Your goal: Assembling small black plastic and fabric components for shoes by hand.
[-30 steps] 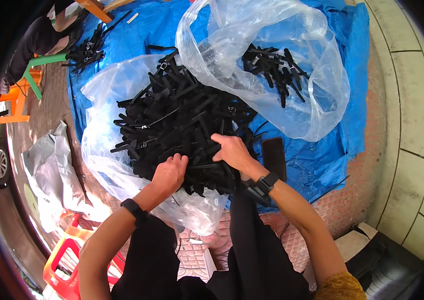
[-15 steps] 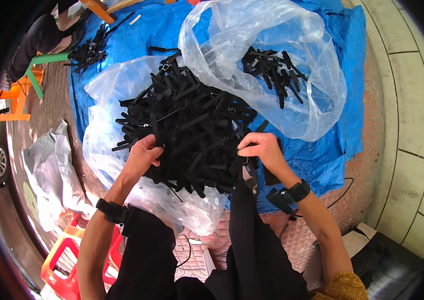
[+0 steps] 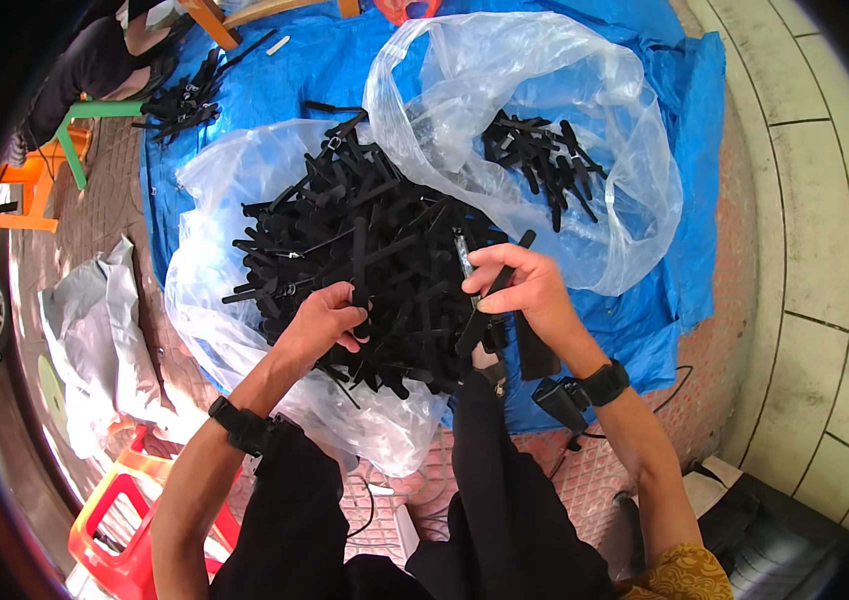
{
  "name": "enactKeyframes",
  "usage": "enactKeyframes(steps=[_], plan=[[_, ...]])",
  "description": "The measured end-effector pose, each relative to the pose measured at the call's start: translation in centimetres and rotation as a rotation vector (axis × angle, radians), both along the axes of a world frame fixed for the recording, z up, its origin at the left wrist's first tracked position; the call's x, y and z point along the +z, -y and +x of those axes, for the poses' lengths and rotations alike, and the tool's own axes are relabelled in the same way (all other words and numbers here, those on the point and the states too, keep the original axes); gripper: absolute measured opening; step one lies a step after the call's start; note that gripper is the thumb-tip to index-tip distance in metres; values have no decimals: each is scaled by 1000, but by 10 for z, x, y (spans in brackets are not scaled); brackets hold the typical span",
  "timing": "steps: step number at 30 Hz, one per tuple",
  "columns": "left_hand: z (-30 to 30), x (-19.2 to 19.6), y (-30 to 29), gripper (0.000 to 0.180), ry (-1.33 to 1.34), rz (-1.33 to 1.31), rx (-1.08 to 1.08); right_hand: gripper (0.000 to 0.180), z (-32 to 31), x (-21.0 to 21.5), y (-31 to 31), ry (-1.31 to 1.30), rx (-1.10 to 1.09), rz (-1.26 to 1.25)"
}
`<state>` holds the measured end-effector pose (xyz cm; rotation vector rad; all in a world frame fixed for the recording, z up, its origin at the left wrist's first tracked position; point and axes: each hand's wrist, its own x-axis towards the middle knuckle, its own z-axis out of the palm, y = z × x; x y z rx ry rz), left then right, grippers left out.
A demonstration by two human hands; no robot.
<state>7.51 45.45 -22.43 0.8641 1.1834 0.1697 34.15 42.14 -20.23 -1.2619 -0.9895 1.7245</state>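
A large heap of black straps (image 3: pixel 344 220), some with small metal buckles, lies before me on a clear plastic sheet. Over its near left part, my left hand (image 3: pixel 329 318) is closed on a black strap (image 3: pixel 359 260) that sticks up past the fingers. At the heap's right side, my right hand (image 3: pixel 529 285) pinches another black strap (image 3: pixel 472 328) slanting through its fingers. A slim, shiny silver piece (image 3: pixel 462 255) shows beside those fingertips; whether the hand holds it I cannot tell.
A clear plastic bag (image 3: pixel 634 200) with more black straps (image 3: pixel 544 160) lies to the right on a blue tarp (image 3: pixel 699 120). Another strap pile (image 3: pixel 184 105) sits far left, near a seated person (image 3: pixel 94 65). A red stool (image 3: pixel 124 510) stands near left.
My left hand has moved right, a strap now upright in it. In my right hand a slanting strap now shows, and the silver piece has appeared by its fingertips. The view has shifted slightly.
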Motion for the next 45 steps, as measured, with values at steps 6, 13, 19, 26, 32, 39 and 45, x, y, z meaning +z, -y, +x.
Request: enactKeyframes(steps=[6,13,19,26,32,39,45], plan=[[7,6,3,15,157,-133,99,41,30,19,-21,108,-102,85],[29,20,4,16,291,-187,94,49,94,33,-64,1058,-168,482],[32,20,12,17,271,-215,18,43,-26,-17,-20,370,145,249],[27,4,23,18,-229,303,-255,17,-37,-58,-18,830,247,624],[-11,-37,-6,28,-696,1373,-497,8,-35,-110,2,1372,604,746],[-22,-45,-13,20,-718,1092,-676,16,-1,-73,13,1312,537,698],[-33,-31,-19,21,-582,772,-536,14,13,-33,12,836,427,208]])
